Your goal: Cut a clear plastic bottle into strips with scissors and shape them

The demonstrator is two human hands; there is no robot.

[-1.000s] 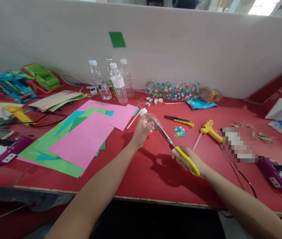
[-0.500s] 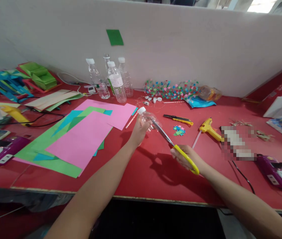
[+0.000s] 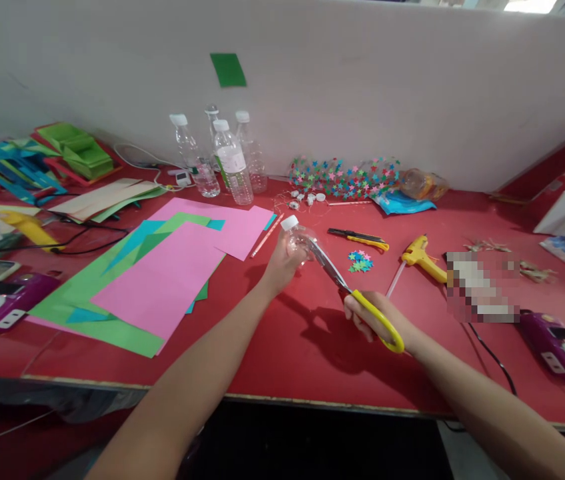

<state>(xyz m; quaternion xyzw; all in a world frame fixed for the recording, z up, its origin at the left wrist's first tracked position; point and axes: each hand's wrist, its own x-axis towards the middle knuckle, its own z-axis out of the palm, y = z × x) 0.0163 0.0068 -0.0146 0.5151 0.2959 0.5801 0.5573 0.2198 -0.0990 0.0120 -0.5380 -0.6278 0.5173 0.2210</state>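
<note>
Left fingers (image 3: 287, 259): mine, pinching the clear bottle piece (image 3: 298, 241) — white cap up, above the red tabletop (image 3: 282, 360).
Right fingers (image 3: 362, 316): wrapped round the yellow-handled scissors (image 3: 376, 320), blades at the plastic.

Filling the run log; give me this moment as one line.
left hand: clear bottle piece | right hand: yellow-handled scissors | blades: at piece | cutter: on table

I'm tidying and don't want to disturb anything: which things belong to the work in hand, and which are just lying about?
In use:
- capped clear plastic piece, in the left hand
- yellow-handled scissors, in the right hand

Apparently just lying about for now:
- craft knife
- small paper stars
- coloured sheets
- standing bottles
</note>
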